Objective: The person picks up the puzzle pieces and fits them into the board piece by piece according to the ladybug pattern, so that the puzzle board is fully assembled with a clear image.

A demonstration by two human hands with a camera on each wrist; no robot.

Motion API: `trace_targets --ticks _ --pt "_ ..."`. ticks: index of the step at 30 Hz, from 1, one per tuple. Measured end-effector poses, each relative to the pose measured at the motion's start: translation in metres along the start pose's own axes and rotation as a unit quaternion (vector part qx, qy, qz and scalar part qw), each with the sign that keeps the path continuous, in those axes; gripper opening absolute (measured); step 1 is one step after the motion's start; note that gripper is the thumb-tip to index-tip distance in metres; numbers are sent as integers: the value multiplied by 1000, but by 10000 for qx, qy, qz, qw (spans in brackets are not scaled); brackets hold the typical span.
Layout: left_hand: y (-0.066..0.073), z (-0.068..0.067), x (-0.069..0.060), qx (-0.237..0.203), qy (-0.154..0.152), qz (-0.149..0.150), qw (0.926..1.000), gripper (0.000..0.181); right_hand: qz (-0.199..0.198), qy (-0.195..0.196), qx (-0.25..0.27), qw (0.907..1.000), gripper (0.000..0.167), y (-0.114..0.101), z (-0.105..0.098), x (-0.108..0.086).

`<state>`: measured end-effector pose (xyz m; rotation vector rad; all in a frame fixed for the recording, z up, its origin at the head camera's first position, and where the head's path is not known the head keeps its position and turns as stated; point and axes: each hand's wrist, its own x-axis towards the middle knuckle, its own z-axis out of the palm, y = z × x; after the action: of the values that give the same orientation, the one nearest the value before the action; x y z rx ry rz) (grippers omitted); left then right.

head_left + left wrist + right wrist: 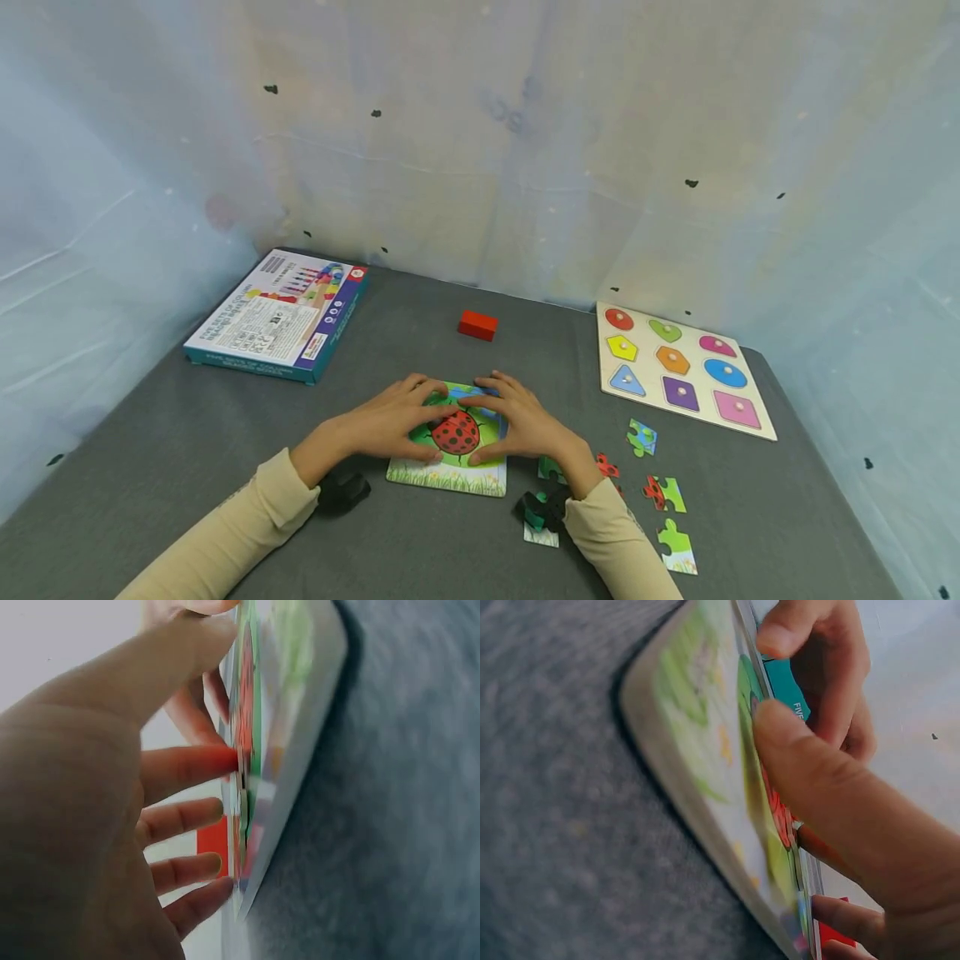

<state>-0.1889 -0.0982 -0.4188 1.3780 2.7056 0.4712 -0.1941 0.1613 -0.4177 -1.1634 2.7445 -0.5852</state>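
Observation:
A ladybug jigsaw puzzle in a tray [450, 480] with a grass-and-flower border lies flat on the table, between both hands. My left hand [382, 422] reaches over its left side, fingers spread and fairly straight, fingertips on the puzzle's surface. From the opposite side my right hand [531, 423] spans the picture in the same way, its thumb low by the red ladybug [456, 433]. Seen from the left wrist, the fingertips touch the thin pieces [244, 817] lying in the tray. Part of the puzzle's upper area is hidden under the fingers.
Loose puzzle pieces lie at right, among them a blue-green one [642, 438], a red-green one [667, 493] and a grassy one [678, 550]; others are partly behind the right wrist. A red block [477, 325], a shape-peg board [652, 392] and a game box [281, 317] stand farther back.

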Motion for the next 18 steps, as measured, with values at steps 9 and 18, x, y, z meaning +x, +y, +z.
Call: trace_targets --ticks 9,18 --pt "1 2 0 -751 -164 129 9970 94 11 -62 240 9997 87 1 2 -1" --pt "3 0 -1 -699 -224 264 9970 100 -78 -61 612 9981 95 5 -3 -3"
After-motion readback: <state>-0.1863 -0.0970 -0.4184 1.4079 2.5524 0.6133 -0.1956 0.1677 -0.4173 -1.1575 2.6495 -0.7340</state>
